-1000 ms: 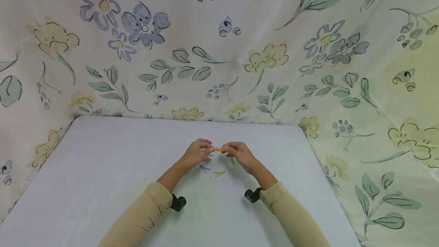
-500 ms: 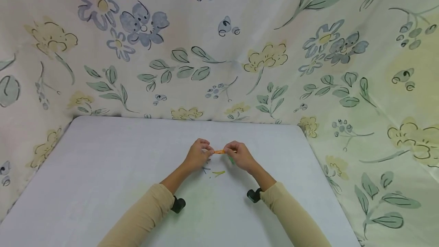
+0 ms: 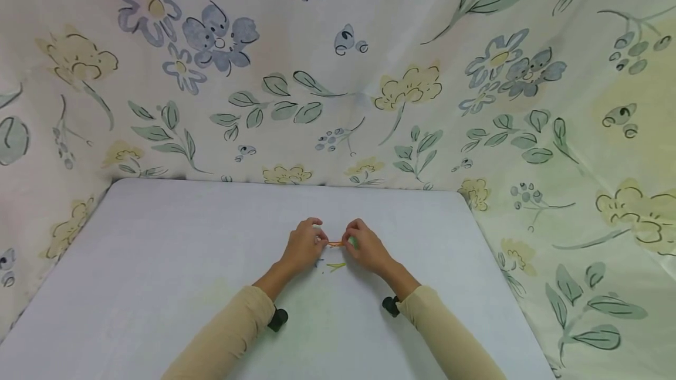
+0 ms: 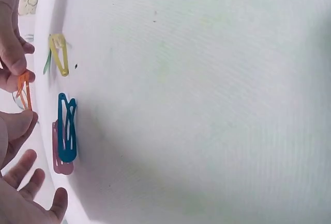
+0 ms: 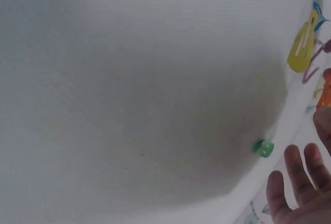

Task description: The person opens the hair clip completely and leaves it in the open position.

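Note:
An orange snap hair clip (image 3: 335,244) spans the gap between both hands, its strips spread apart. My left hand (image 3: 304,246) pinches one end between thumb and index finger, the other fingers fanned out in the left wrist view. At the opposite end, the thumb and index finger of my right hand (image 3: 368,247) pinch the clip. Below them on the table lies a yellow snap clip (image 4: 63,69), also with its strips apart. A blue snap clip (image 4: 67,154) overlaps a mauve one (image 4: 63,168) beside my left hand. Near my right fingers sits a green clip (image 5: 265,149).
The white-covered table (image 3: 174,263) extends to both sides and toward me. Behind it hangs a floral cloth (image 3: 327,46). Black wrist cameras are strapped under both sleeves, the left camera (image 3: 278,319) and the right camera (image 3: 391,306).
Both hands have come lower and nearer to me with the orange hair clip. Its strips now show apart, where a second ago it looked like one solid band.

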The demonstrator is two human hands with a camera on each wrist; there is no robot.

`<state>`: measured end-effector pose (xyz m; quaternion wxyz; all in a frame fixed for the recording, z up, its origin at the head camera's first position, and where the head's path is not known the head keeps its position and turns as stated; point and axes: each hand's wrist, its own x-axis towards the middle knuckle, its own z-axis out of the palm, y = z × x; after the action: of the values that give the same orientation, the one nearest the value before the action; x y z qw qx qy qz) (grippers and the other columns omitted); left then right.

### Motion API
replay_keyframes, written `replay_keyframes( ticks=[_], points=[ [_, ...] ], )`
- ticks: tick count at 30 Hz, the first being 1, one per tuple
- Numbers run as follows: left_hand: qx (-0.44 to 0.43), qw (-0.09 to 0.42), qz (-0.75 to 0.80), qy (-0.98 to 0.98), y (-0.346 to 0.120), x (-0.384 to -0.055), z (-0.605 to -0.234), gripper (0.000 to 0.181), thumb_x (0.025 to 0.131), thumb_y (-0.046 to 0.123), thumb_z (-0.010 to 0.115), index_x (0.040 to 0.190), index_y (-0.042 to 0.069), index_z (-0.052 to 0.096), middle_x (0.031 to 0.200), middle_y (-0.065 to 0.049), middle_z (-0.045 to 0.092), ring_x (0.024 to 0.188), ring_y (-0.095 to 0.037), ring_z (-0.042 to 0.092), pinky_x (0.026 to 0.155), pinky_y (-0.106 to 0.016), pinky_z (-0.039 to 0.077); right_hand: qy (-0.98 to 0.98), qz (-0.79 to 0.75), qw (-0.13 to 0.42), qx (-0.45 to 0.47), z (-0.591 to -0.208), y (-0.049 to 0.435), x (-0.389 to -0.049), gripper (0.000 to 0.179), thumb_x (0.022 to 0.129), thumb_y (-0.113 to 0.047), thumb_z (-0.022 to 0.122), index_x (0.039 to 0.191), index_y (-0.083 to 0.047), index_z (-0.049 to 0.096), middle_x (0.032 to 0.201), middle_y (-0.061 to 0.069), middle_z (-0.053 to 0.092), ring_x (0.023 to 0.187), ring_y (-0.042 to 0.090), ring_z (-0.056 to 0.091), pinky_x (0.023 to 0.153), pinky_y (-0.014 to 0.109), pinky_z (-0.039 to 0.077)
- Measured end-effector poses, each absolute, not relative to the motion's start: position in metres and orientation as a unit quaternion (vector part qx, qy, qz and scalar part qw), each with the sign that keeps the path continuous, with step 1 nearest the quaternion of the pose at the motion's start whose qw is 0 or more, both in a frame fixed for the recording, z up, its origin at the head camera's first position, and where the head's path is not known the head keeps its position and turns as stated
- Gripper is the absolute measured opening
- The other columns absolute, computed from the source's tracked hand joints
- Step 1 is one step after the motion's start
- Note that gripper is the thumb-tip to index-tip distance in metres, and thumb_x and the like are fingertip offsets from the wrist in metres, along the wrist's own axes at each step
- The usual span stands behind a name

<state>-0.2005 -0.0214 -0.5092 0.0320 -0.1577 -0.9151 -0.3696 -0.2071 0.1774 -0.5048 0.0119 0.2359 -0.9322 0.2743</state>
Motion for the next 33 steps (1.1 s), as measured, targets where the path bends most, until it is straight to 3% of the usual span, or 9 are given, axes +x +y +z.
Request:
replay_keyframes(
  ticks=[6,16,24,33],
  points=[
    [-0.179,0.039,-0.359,-0.915,-0.022,-0.2,-0.515,0.005,0.088,0.01,0.075,0.084,0.009,0.079,0.137,-0.012,0.058,0.135,-0.029,0.045,0.096,-0.059,0.041,-0.936,0.248,0.018,0.249,-0.509,0.181,-0.206,0.003,0.09,-0.007,0.071,0.089,-0.009,0.073,0.112,0.01,0.059,0.107,0.028,0.057,0.094,0.046,0.047],
    [-0.179,0.024,-0.345,-0.921,-0.021,-0.198,-0.52,0.004,0.087,0.012,0.077,0.085,0.012,0.08,0.137,-0.013,0.058,0.141,-0.036,0.037,0.099,-0.062,0.038,-0.937,0.233,0.028,0.258,-0.511,0.184,-0.204,0.003,0.087,-0.009,0.076,0.087,-0.012,0.078,0.115,0.011,0.063,0.11,0.03,0.056,0.097,0.05,0.045],
    [-0.181,0.032,-0.353,-0.917,-0.02,-0.198,-0.521,0.005,0.086,0.012,0.077,0.088,0.01,0.081,0.138,-0.016,0.058,0.141,-0.039,0.036,0.098,-0.063,0.038,-0.95,0.211,0.04,0.225,-0.514,0.191,-0.205,0.013,0.089,-0.022,0.077,0.096,-0.011,0.078,0.113,0.007,0.062,0.109,0.027,0.056,0.094,0.048,0.046],
    [-0.177,0.045,-0.371,-0.91,-0.017,-0.199,-0.519,0.007,0.086,0.012,0.076,0.09,0.009,0.081,0.136,-0.019,0.059,0.138,-0.041,0.039,0.1,-0.064,0.038,-0.956,0.214,0.079,0.184,-0.522,0.21,-0.203,0.019,0.083,-0.021,0.081,0.095,-0.007,0.077,0.103,0.006,0.062,0.1,0.028,0.058,0.084,0.048,0.047]
  ],
)
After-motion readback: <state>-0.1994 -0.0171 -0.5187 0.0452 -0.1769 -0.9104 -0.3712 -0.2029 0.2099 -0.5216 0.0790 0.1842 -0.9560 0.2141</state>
